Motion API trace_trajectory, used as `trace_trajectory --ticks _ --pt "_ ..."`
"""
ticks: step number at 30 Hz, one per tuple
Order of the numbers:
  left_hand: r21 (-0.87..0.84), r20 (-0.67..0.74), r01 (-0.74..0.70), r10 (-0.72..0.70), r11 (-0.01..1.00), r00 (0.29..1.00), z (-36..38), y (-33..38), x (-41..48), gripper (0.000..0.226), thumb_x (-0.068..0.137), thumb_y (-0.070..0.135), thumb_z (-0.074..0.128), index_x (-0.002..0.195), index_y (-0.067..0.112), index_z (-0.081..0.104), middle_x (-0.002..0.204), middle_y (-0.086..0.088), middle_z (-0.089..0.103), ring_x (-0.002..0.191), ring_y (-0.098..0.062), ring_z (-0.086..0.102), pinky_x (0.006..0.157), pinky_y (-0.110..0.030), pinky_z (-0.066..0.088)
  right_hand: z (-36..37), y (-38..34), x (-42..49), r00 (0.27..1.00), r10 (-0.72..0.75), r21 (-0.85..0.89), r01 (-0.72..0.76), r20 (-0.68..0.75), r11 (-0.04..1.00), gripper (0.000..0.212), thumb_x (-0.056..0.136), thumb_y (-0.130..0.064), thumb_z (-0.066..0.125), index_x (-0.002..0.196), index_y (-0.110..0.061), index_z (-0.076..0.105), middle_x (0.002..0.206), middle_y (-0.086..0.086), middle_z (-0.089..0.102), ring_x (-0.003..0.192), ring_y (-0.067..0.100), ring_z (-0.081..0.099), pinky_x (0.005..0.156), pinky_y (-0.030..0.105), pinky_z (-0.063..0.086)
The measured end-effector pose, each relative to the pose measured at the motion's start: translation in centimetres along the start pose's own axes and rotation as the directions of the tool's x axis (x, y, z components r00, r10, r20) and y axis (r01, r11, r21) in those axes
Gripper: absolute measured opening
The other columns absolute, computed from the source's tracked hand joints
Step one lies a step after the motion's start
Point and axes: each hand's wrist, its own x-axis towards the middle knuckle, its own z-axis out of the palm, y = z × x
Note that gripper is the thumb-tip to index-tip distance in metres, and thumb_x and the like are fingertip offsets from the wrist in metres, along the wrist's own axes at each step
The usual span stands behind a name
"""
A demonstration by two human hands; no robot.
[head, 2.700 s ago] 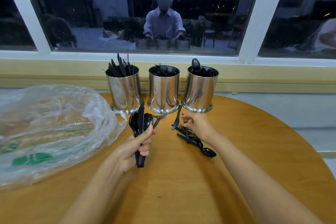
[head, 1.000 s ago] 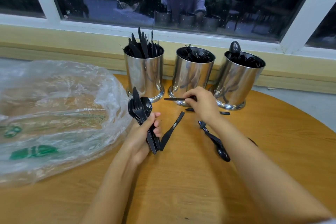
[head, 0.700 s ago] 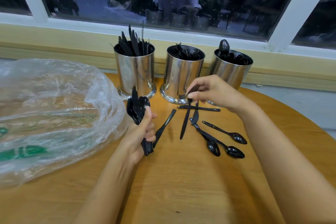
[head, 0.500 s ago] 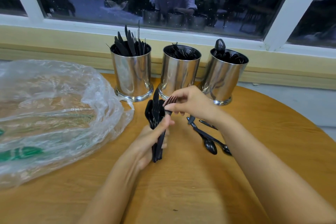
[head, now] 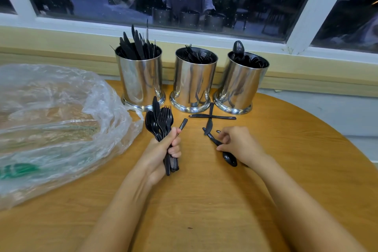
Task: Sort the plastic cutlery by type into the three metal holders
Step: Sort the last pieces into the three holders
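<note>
Three cylindrical steel holders stand in a row at the round wooden table's (head: 204, 210) far edge: knives in the left holder (head: 140, 80), forks in the middle holder (head: 193, 83), spoons in the right holder (head: 242, 86). A crumpled clear plastic bag (head: 55, 120) lies left. Loose black plastic cutlery (head: 210, 117) is scattered before the holders.

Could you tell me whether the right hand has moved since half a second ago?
Yes. The right hand has moved from beside the middle holder toward the person.

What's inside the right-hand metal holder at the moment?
The right holder holds black spoons, bowls up; one spoon pokes well above the rim. Their handles and how full it is lie hidden behind the metal wall.
</note>
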Motion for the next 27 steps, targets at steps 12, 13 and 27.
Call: trace_trajectory --ticks 12,13,27 --pt "0.156 -0.083 -0.075 0.089 0.985 0.993 0.1 0.0 -0.4 0.047 0.074 0.047 0.07 0.102 0.01 0.063 0.058 0.005 0.029 0.051 -0.008 0.03 0.054 -0.021 0.034 -4.0 -3.5 -1.7 0.844 -0.014 0.572 0.376 -0.536 0.729 0.01 0.089 -0.004 0.066 0.088 -0.013 0.061 0.083 -0.002 0.065 0.072 0.014 0.069 0.065 0.021 0.055" --pt "0.164 -0.093 -0.087 0.103 0.983 0.99 0.1 0.0 -0.4 0.054 0.068 0.05 0.073 0.103 0.01 0.062 0.059 0.006 0.029 0.053 -0.008 0.029 0.054 -0.02 0.034 -3.7 -4.2 -2.5 0.876 0.022 0.709 0.375 -0.481 0.597 0.011 0.088 -0.001 0.065 0.087 -0.011 0.06 0.083 0.002 0.066 0.073 0.014 0.071 0.066 0.021 0.056" --pt "0.06 -0.206 -0.082 0.093 0.995 0.974 -0.2 -0.2 0.2 0.034 0.095 0.034 0.06 0.067 0.018 0.049 0.062 0.005 0.046 0.06 -0.012 0.041 0.067 -0.028 0.038 3.6 -2.4 -2.1 0.92 -0.002 0.337 0.145 -0.392 0.93 0.014 0.088 -0.018 0.07 0.102 -0.018 0.07 0.084 -0.009 0.064 0.074 -0.001 0.055 0.07 0.008 0.043"
